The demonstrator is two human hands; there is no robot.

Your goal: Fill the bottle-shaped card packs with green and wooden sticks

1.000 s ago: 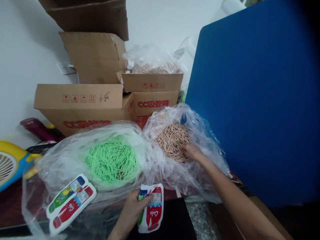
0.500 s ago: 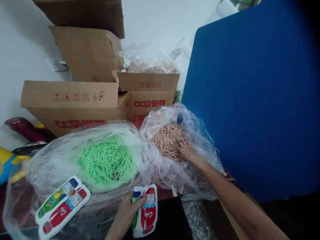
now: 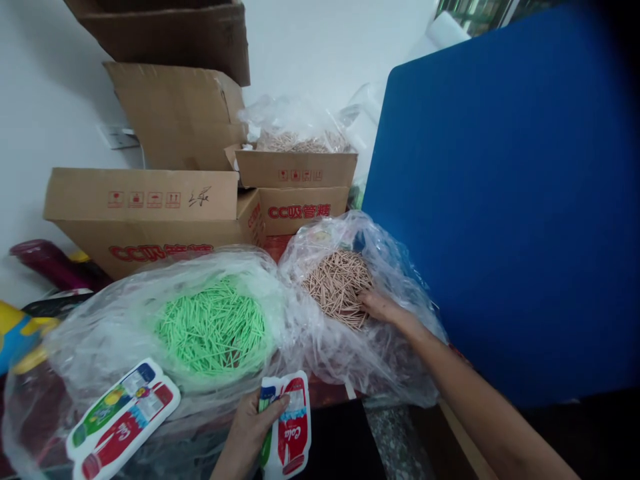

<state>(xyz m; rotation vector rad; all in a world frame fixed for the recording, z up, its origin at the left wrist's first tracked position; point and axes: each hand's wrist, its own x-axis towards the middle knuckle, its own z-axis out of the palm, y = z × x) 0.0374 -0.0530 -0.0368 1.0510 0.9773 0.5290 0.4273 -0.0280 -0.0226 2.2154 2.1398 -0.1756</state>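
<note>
Low at centre, left hand (image 3: 250, 427) grips white-edged pouch (image 3: 294, 430), red Cola bottle printed; right hand (image 3: 381, 307) touches thin tan sticks (image 3: 333, 283), grip unclear.

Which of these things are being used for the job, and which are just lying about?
Seem part of the job:
Cola packet, held in the left hand
brown sticks, touched by the right hand
Probably the green sticks, in open plastic
Probably the other packet, at lower left

Seem just lying about:
purple thing
yellow-and-blue thing
blue board
</note>
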